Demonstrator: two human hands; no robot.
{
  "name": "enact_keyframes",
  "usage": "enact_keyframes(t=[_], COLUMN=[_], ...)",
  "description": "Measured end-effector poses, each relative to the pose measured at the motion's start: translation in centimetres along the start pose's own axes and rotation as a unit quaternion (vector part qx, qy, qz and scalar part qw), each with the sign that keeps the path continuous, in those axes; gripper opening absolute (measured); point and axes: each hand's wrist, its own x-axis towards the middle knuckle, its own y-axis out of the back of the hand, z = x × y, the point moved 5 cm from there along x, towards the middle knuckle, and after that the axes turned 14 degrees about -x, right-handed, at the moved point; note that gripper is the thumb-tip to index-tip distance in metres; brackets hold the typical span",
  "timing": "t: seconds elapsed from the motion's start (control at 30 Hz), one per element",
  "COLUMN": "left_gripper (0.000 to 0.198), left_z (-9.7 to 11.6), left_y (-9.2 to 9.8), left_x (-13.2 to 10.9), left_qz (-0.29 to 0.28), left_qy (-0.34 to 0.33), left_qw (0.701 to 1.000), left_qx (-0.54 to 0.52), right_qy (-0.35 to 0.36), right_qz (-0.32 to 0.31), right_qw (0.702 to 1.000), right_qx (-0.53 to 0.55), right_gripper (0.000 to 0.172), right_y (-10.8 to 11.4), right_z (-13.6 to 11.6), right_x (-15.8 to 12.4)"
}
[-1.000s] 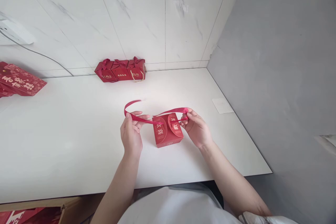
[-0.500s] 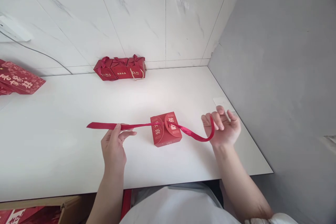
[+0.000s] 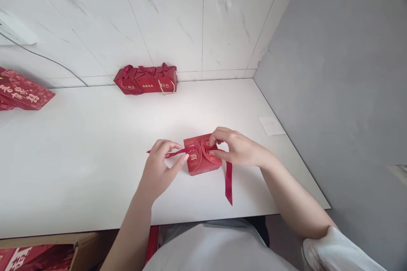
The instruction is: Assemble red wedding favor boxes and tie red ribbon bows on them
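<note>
A small red gift box [image 3: 205, 167] with gold lettering and rounded top flaps stands on the white table. Through slots in the flaps runs a red ribbon [image 3: 228, 182], whose right tail hangs down beside the box and lies toward the near edge. My left hand [image 3: 163, 165] is at the box's left side, fingers curled about the left stretch of ribbon, thumb close to the flap. Over the right flap, my right hand [image 3: 237, 146] pinches the ribbon near its slot between thumb and forefinger. The exact contact under both sets of fingertips is partly hidden.
Three tied red boxes [image 3: 145, 81] stand in a row by the tiled wall. A larger printed red box [image 3: 27, 91] lies far left. Flat white paper [image 3: 271, 125] is near the right edge, beside a grey wall [image 3: 343, 72]. An open carton [image 3: 79, 247] sits below the front left.
Both hands have moved inward to the box. My right hand has turned over and come down onto the right flap. The ribbon's right tail has dropped beside the box.
</note>
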Motion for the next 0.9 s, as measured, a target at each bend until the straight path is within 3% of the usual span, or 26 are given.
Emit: enact_keyframes(t=[0.13, 0.27, 0.4, 0.5, 0.73, 0.9], left_gripper=[0.022, 0.029, 0.025, 0.020, 0.019, 0.014], left_z=[-0.4, -0.4, -0.7, -0.8, 1.0, 1.6], left_y=[-1.2, -1.5, -1.4, -1.4, -2.0, -2.6], left_x=[1.4, 2.1, 2.6, 2.5, 2.1, 2.1], left_qz=[-0.073, -0.137, -0.149, -0.145, -0.123, -0.131], left_qy=[0.014, 0.051, 0.134, 0.169, 0.027, -0.078], left_qw=[0.997, 0.987, 0.960, 0.949, 0.991, 0.985], left_qx=[0.023, -0.065, -0.193, -0.223, -0.047, 0.082], right_qy=[0.014, -0.024, -0.020, 0.004, 0.011, -0.007], right_qz=[0.027, 0.042, 0.056, 0.057, 0.061, 0.066], right_qw=[0.999, 0.999, 0.996, 0.996, 0.998, 0.998], right_qx=[-0.027, 0.025, 0.063, 0.067, 0.009, 0.005], right_gripper=[0.012, 0.016, 0.019, 0.021, 0.018, 0.009], right_y=[-0.1, -0.3, -0.5, -0.8, -1.7, -1.8], right_z=[-0.4, 0.2, 0.6, 0.6, 0.4, 0.5], right_x=[0.7, 0.6, 0.6, 0.6, 0.7, 0.6])
